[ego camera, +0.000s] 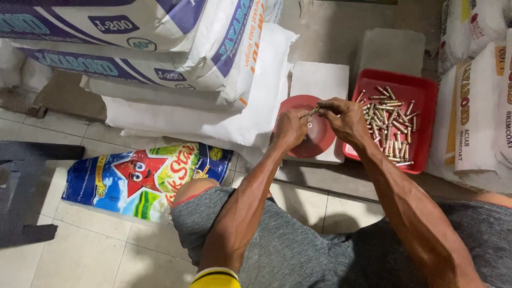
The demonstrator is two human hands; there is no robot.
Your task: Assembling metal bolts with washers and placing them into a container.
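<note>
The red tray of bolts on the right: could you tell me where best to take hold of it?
Grip the red tray by its raised rim on the two long sides, coming from above. The loose bolts fill its floor, and sacks crowd its right side.

White sacks (160, 48) with purple-blue bands lie stacked at upper left, sagging over one another. A flat, glossy blue bag (144, 178) with a red star figure and green-yellow patches lies on the tiled floor below them. Tall white sacks (477, 101) with yellow-orange panels stand at right.

Soft, even indoor light, faint shadows, edges slightly stretched.
</note>
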